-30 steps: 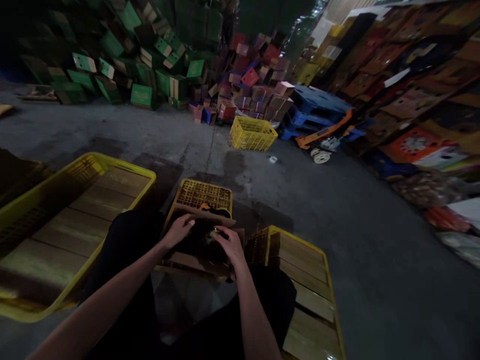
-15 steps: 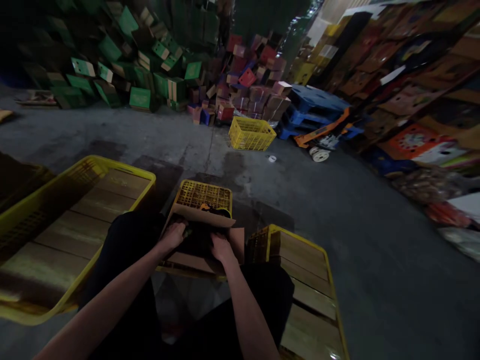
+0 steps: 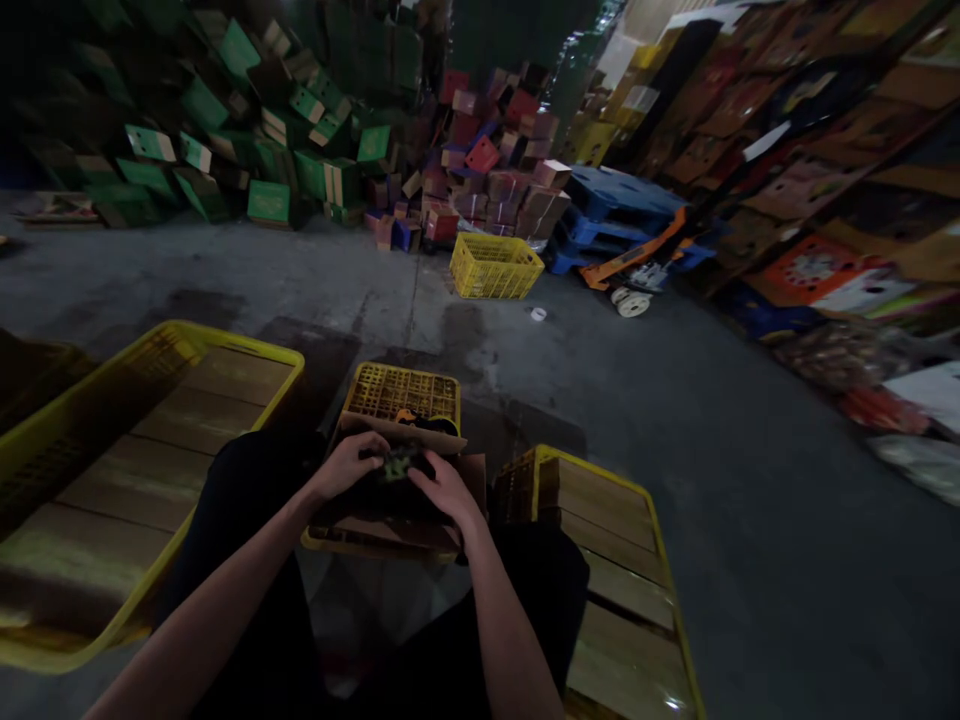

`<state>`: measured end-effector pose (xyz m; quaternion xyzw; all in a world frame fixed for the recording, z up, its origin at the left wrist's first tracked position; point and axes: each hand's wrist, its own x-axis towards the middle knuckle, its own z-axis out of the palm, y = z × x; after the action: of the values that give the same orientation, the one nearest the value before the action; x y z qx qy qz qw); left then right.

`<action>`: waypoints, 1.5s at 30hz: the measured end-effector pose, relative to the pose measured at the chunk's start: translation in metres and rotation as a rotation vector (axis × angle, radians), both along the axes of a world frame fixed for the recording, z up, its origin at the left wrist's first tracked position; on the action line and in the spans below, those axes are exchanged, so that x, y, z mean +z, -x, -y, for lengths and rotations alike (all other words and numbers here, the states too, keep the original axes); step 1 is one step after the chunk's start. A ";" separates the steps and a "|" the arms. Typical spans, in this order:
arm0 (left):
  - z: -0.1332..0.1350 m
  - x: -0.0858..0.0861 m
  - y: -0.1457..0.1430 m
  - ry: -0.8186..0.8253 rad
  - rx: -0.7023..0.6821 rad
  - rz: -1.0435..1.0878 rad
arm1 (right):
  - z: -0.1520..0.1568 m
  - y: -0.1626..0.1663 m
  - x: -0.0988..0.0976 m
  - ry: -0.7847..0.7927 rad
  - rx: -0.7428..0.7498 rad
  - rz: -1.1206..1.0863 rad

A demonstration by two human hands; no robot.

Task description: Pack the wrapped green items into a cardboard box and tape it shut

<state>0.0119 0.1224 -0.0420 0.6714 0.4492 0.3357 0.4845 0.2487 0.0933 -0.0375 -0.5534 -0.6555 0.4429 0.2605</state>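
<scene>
An open cardboard box [image 3: 405,528] stands between my knees on a yellow crate [image 3: 401,385] with a grid surface. Over the box's dark inside, my left hand [image 3: 351,466] and my right hand [image 3: 447,490] come close together from either side. Between their fingertips is a small, mottled green thing [image 3: 397,462], blurred, whose kind I cannot make out. Fingers of both hands are curled against it. Behind the box's far flap lies a black and orange object [image 3: 409,416], perhaps a tape dispenser, partly hidden.
Yellow crates holding flat cardboard boxes stand at my left [image 3: 292,372] and right [image 3: 656,510]. Farther off are another yellow crate [image 3: 495,268], a white roll [image 3: 538,314], blue pallets [image 3: 622,200], an orange pallet jack [image 3: 637,262] and heaped green cartons [image 3: 268,203].
Both hands have risen from inside the box and drawn together, bringing the small green thing up between them. The view has shifted slightly.
</scene>
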 end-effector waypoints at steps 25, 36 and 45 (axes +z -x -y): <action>0.010 0.015 -0.025 0.448 0.204 0.519 | -0.002 0.002 0.011 0.190 -0.520 -0.608; 0.009 0.010 -0.024 0.423 0.175 0.491 | 0.002 0.003 0.011 0.254 -0.412 -0.641; 0.010 0.010 -0.029 0.340 0.179 0.382 | 0.004 -0.002 0.011 0.180 -0.452 -0.496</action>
<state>0.0407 0.1122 -0.0321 0.4624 0.4572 0.4175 0.6347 0.2509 0.0893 -0.0263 -0.5809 -0.3915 0.5512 0.4533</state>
